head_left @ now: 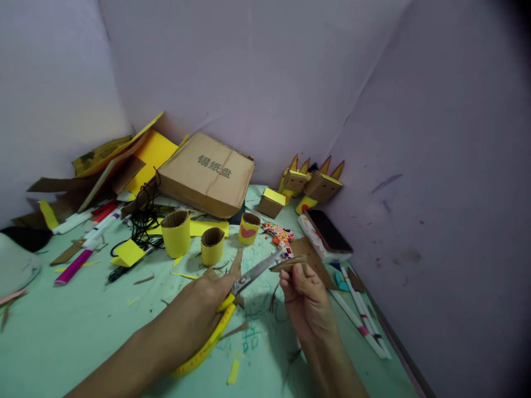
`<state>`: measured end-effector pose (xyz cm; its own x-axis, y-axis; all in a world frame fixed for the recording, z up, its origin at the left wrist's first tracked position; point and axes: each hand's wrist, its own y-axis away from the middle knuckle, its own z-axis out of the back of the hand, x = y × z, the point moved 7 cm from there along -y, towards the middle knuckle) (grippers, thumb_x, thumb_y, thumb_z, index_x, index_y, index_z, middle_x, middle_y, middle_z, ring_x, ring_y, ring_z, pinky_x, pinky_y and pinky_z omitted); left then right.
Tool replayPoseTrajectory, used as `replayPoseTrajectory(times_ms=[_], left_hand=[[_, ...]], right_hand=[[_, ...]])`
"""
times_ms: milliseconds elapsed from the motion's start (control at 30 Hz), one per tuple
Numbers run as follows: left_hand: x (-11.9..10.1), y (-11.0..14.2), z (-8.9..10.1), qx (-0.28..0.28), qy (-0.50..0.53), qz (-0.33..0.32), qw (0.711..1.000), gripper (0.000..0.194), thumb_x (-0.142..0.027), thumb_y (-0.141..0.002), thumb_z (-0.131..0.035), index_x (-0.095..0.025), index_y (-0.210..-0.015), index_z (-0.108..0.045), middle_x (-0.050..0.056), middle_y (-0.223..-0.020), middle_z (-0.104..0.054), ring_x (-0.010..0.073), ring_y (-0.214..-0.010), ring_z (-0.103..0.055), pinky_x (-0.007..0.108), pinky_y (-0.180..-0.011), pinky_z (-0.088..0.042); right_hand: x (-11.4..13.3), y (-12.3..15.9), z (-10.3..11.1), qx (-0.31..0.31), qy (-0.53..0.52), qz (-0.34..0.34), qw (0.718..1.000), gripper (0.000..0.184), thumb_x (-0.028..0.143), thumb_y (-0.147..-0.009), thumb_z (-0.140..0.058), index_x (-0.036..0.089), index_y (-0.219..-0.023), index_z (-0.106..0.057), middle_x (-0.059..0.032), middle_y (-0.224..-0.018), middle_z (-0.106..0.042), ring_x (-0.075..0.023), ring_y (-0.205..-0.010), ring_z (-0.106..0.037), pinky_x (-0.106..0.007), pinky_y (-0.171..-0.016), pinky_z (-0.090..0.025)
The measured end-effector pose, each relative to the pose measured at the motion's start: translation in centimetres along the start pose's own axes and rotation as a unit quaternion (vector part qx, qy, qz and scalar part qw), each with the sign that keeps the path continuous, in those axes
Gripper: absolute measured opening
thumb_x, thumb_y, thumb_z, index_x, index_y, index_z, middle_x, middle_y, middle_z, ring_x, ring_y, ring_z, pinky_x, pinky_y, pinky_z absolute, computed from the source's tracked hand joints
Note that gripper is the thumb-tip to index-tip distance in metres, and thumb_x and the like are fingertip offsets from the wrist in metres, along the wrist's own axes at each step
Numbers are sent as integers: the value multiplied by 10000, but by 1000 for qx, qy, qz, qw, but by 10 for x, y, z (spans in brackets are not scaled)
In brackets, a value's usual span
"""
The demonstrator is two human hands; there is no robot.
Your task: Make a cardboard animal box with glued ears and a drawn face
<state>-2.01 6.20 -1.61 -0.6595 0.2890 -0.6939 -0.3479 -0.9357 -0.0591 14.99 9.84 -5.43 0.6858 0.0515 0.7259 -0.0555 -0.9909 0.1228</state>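
Observation:
My left hand [201,307] is closed around the yellow handle of a pair of scissors [256,272]. Its metal blades point up and right, with the tips near the cardboard piece [288,264] pinched in my right hand [307,296]. That piece is small, brown and narrow; whether the blades touch it I cannot tell. A yellow band with fine marks [207,347] curves below my left hand. Beyond the hands stand three cardboard rings covered in yellow paper: a tall one [176,239], a shorter one [212,251] and one with a red heart [248,232].
A flat cardboard box [207,171] leans at the back, beside stacked yellow and brown sheets [120,157]. Two horned cardboard figures [321,185] stand back right, near a phone [329,229]. Markers [360,309] lie right; a black cord [145,218] and a magenta marker [74,266] lie left.

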Motion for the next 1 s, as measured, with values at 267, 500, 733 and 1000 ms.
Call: replayPoseTrajectory(times_ms=[267,500,733,1000], left_hand=[[3,-2,13,-51,31,15,998,165,-241,-832,-461,-198,-937,-581,-6,-741,-655,161,-645,-582,236,-593,-447],[-2,4,5,-16,62,-10,998,246,-272,-878,-410,-238,-1113,-474,16,-865,-618,182,-807,-585,281,-736,-476],[2,4,-5,-106,242,50,963,276,-245,-792,-534,-210,-1041,-422,8,-840,-569,147,-705,-584,251,-636,-501],[0,8,-3,-184,263,24,947,197,-223,-743,-539,-214,-918,-448,-36,-727,-512,121,-620,-551,235,-586,-496]], right_hand=[[-4,-1,-1,5,-17,-22,1000,309,237,-462,-900,133,-638,-667,29,-543,-680,-66,-458,-637,-85,-474,-542],[-4,-1,-2,2,-17,-25,1000,318,241,-440,-906,135,-614,-661,31,-533,-680,-62,-453,-631,-87,-464,-535],[-17,9,-15,56,25,-50,997,284,266,-525,-874,118,-655,-669,0,-548,-679,-71,-473,-619,-113,-478,-512],[-43,25,-31,143,74,-83,984,199,282,-668,-779,129,-691,-655,-32,-613,-688,-98,-531,-614,-178,-549,-489]])
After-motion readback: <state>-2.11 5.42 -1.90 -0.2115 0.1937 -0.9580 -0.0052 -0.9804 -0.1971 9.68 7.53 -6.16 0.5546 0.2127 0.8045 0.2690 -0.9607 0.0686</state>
